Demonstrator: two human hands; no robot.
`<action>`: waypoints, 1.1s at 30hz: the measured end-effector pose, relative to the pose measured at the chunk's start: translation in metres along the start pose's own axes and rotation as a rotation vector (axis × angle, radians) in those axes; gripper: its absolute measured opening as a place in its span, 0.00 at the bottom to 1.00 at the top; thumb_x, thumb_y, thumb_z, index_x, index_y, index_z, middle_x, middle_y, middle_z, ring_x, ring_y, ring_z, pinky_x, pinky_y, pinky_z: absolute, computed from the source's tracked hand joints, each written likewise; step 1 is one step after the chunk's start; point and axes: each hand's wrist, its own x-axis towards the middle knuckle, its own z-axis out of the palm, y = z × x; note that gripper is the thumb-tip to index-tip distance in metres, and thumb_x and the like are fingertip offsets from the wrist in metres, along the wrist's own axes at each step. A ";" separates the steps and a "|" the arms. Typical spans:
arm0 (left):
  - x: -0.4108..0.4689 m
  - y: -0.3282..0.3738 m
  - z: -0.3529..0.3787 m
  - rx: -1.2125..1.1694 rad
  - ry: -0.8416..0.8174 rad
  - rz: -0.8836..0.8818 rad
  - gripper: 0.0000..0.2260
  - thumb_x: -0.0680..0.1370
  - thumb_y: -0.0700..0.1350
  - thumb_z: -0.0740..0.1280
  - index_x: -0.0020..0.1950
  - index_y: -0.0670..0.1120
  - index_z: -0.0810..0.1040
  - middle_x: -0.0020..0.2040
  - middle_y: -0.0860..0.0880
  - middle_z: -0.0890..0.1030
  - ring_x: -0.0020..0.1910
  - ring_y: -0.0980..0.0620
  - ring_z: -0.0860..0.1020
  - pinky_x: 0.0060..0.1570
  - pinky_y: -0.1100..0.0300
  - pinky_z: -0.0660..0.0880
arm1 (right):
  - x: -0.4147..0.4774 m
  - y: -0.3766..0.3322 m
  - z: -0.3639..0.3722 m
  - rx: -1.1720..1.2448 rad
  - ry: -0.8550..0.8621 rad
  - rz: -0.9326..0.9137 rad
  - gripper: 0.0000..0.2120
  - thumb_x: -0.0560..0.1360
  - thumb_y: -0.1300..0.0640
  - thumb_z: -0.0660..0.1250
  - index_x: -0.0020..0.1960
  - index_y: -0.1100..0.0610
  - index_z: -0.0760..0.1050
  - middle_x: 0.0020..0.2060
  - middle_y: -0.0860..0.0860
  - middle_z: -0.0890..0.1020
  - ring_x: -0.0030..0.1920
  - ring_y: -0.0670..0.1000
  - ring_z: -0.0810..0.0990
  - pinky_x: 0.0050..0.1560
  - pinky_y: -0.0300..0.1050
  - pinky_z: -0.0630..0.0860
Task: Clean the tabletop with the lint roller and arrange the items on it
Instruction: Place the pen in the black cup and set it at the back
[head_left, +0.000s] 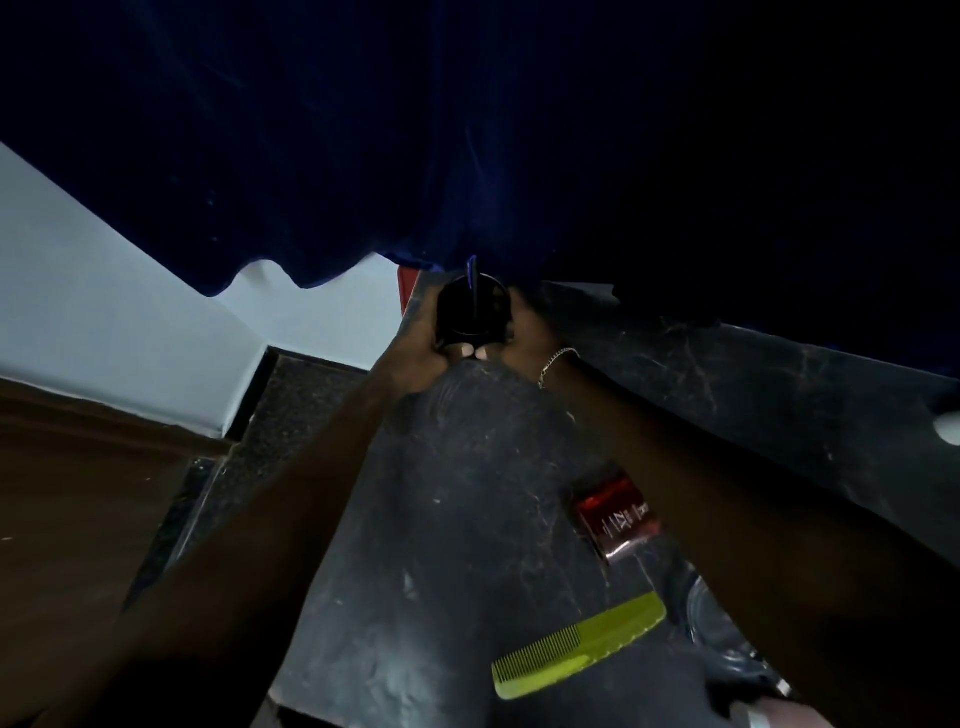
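Nearest the camera, a yellow-green comb (579, 647) is lying flat on the dark, scuffed counter (457, 519), its long axis running from lower left to upper right. Just beyond the comb's far end, a red-labelled bottle (615, 514) is lying on its side, partly hidden under the right forearm. To the right of the comb something clear and glassy is showing, too dim to name.

Well beyond the comb, at the counter's far edge, both hands are meeting around a round black container (471, 312). The left hand (415, 358) is cupping its left side and the right hand (524, 343), with a chain bracelet (558, 361) at the wrist, is cupping its right side, so each grip is closed on the container. A thin blue stick is poking up from the container's top; what it is cannot be made out. A dark blue cloth (467, 156) is hanging just behind the container.

No lint roller can be picked out in this view. Judging from the layout, arranging is under way: the container is sitting upright straight ahead between the two hands, equally near both, while the comb and bottle are lying closer to the right arm.
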 end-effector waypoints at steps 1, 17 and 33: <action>0.006 -0.005 -0.002 0.007 -0.007 -0.007 0.41 0.75 0.37 0.74 0.80 0.62 0.58 0.72 0.53 0.73 0.70 0.61 0.73 0.67 0.66 0.70 | 0.007 0.001 0.002 -0.015 0.009 -0.012 0.41 0.64 0.61 0.75 0.73 0.49 0.61 0.58 0.47 0.80 0.59 0.50 0.80 0.62 0.53 0.78; 0.025 -0.016 -0.020 0.005 0.001 -0.093 0.48 0.75 0.36 0.77 0.84 0.50 0.48 0.79 0.47 0.66 0.78 0.46 0.67 0.78 0.46 0.66 | 0.029 -0.001 0.007 -0.126 -0.041 0.040 0.48 0.63 0.58 0.80 0.75 0.53 0.56 0.67 0.54 0.75 0.68 0.56 0.74 0.68 0.56 0.72; -0.130 -0.002 0.052 0.676 0.150 0.134 0.40 0.80 0.72 0.57 0.85 0.55 0.47 0.85 0.46 0.53 0.85 0.48 0.50 0.80 0.46 0.56 | -0.162 0.043 -0.016 -0.508 0.210 -0.151 0.47 0.70 0.34 0.64 0.79 0.45 0.40 0.79 0.48 0.52 0.78 0.52 0.56 0.73 0.54 0.57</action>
